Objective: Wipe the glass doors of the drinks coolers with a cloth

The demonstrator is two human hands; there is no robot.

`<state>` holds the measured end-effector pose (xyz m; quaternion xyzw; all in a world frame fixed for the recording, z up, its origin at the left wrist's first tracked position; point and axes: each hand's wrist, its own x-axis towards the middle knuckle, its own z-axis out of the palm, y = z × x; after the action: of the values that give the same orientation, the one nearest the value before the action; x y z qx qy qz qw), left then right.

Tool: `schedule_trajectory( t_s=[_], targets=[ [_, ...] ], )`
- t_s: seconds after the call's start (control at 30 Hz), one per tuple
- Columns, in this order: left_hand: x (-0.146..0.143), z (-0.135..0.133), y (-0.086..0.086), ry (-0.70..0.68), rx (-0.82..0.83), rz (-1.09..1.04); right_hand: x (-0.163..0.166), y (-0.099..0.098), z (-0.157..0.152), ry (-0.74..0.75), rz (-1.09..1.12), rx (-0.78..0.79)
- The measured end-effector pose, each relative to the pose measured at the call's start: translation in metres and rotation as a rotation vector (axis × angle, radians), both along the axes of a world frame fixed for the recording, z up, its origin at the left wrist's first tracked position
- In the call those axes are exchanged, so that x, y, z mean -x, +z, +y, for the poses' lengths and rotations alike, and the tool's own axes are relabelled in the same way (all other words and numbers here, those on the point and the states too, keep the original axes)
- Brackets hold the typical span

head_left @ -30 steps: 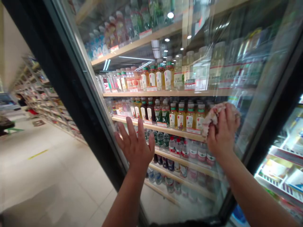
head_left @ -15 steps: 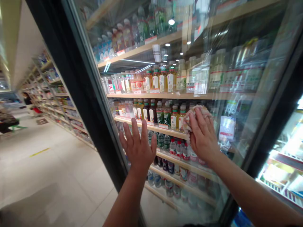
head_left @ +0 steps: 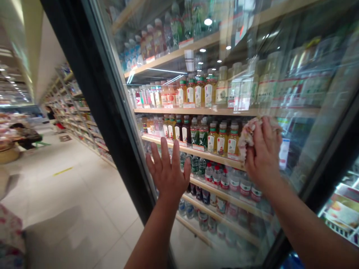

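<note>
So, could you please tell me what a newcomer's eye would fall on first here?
Probably the right hand, right of centre, holding a crumpled cloth up at the glass door. Next comes the left hand, fingers spread in front of that door, just left of centre. Behind it, rows of bottles line the pale shelves.

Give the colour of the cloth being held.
The cloth is pale pinkish with darker flecks, best seen in the head view.
</note>
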<state>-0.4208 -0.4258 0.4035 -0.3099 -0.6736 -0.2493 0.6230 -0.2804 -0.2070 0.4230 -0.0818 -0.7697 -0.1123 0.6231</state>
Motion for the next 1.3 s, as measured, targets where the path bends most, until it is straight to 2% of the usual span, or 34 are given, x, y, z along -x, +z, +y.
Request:
schedule_trajectory(
  t_s=[0.23,0.4,0.63,0.73,0.87,0.97,1.07,1.13,1.2,1.3],
  targets=[
    [0.002,0.000,-0.002,0.024,0.006,0.009,-0.004,-0.002,-0.002,-0.018,-0.034,-0.029],
    [0.004,0.000,-0.003,0.030,0.005,0.003,-0.006,0.000,0.004,-0.032,0.070,0.043],
    [0.006,-0.002,0.000,-0.005,0.014,0.004,0.011,-0.024,-0.029,-0.069,-0.161,-0.048],
    [0.009,-0.011,-0.012,-0.004,0.066,0.013,0.016,-0.032,-0.041,-0.099,-0.143,-0.008],
    [0.012,-0.023,-0.037,0.035,0.093,0.034,0.025,-0.038,-0.055,-0.089,-0.125,-0.009],
    [0.014,-0.026,-0.046,0.031,0.086,0.058,0.033,-0.023,-0.067,-0.038,-0.142,-0.086],
    [0.016,-0.027,-0.047,0.005,0.084,0.058,0.041,0.010,-0.077,-0.001,-0.105,-0.115],
    [0.016,-0.026,-0.047,-0.016,0.089,0.041,0.045,0.029,-0.084,-0.014,-0.082,-0.063],
    [0.017,-0.025,-0.046,-0.024,0.095,0.030,0.050,0.037,-0.091,-0.035,-0.078,-0.018],
    [0.016,-0.025,-0.046,-0.016,0.100,0.028,0.056,0.041,-0.099,-0.046,-0.090,-0.046]
  ],
)
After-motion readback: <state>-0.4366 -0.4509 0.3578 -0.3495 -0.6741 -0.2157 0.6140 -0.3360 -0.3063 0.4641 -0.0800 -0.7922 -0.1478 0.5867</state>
